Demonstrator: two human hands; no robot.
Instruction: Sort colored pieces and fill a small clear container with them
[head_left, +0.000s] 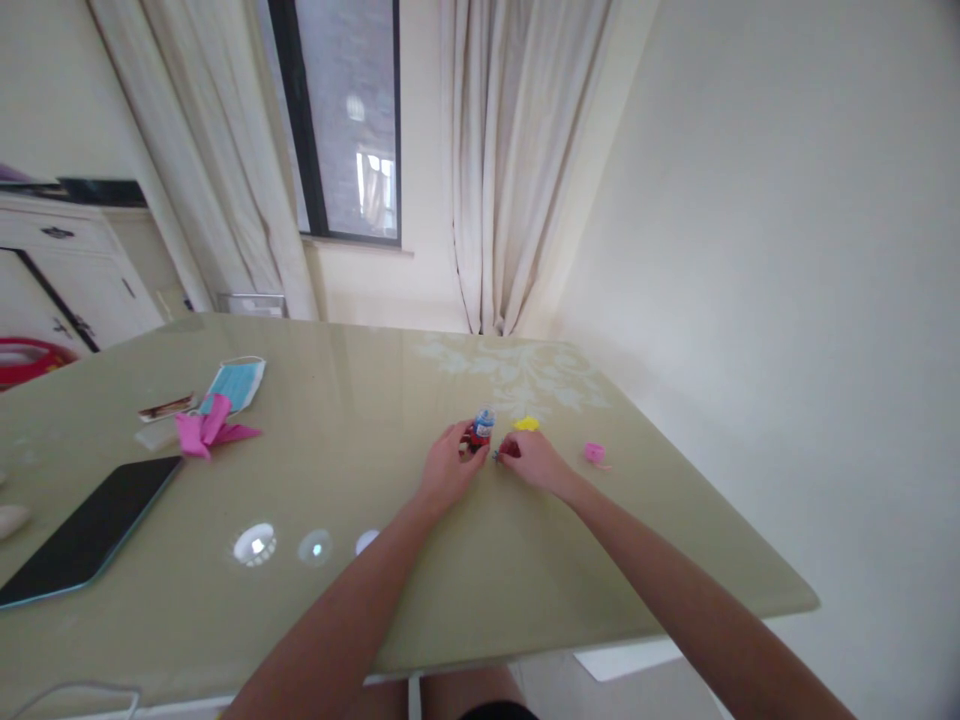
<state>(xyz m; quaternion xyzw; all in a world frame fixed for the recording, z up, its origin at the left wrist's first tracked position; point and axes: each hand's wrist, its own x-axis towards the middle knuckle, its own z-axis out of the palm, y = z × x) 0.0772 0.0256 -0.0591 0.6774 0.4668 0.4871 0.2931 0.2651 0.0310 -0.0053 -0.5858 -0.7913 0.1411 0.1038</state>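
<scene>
My left hand (448,466) is closed around a small red and blue toy figure (482,428) with a rounded blue top, upright on or just above the table. Just right of it, my right hand (534,458) pinches a tiny bluish piece (496,456), too small to name. A yellow object (526,424) lies right behind my right hand, partly hidden by it. Farther right sits a little pink piece (594,453) with a thin strand trailing from it.
On the left of the glossy table (315,620) lie a black tablet-like slab (90,530), a pink folded paper shape (210,430), a blue face mask (236,385) and a small packet (166,407). A wall (787,300) runs along the right side.
</scene>
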